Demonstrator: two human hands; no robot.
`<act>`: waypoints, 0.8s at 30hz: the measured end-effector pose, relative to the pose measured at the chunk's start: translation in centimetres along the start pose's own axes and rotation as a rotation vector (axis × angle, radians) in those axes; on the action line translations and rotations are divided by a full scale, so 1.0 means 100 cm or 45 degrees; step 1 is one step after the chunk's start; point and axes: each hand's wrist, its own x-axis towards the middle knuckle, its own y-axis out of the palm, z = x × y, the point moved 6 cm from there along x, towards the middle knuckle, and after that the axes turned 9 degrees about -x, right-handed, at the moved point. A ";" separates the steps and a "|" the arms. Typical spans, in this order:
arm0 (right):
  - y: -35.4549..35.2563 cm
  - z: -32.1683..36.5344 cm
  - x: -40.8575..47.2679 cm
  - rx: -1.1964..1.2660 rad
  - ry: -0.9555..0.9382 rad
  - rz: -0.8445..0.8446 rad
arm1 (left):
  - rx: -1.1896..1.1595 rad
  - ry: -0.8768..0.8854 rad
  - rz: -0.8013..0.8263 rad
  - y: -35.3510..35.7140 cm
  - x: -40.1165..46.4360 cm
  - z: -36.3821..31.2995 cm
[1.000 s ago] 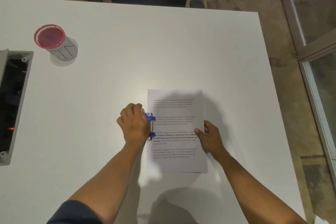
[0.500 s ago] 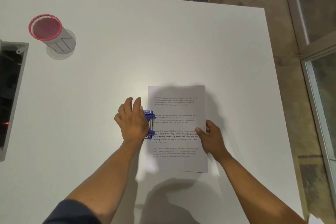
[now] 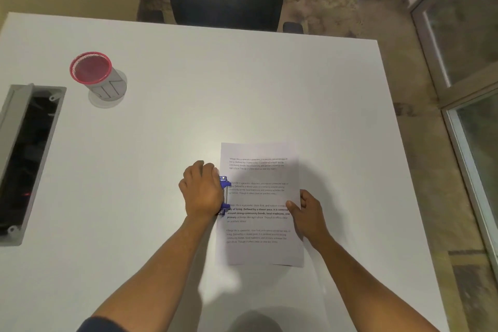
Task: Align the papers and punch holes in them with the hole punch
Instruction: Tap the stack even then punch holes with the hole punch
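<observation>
Since earlier, left hand [image 3: 202,189] fingers are curled, clamped on the blue hole punch [image 3: 224,195]; aligned papers [image 3: 260,205] are pinched by the right hand [image 3: 307,213] near the table's [image 3: 242,83] front edge; punching appears underway.

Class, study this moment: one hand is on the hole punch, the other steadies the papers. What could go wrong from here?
1. The right hand holds only the right edge of the white printed papers; they might pivot, leaving crooked holes.
2. The left hand hides most of the blue hole punch, so how far the edge sits inside cannot be checked; holes may land near the text.
3. A lower sheet seems to peek out at the bottom; sheets may be punched misaligned.
</observation>
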 end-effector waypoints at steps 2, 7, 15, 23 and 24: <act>0.000 0.003 -0.002 -0.004 -0.012 -0.013 | -0.079 -0.041 0.009 -0.004 -0.001 0.001; -0.004 0.008 -0.007 0.046 -0.039 -0.030 | -0.424 -0.132 0.019 -0.018 -0.020 0.000; -0.007 0.012 -0.015 0.049 -0.069 -0.057 | -0.913 -0.497 0.176 -0.012 -0.045 0.015; -0.017 0.007 -0.022 0.102 -0.036 -0.087 | -1.127 -0.615 0.157 -0.027 -0.040 0.032; -0.017 0.006 -0.023 0.107 -0.034 -0.085 | -1.133 -0.609 0.136 -0.031 -0.040 0.034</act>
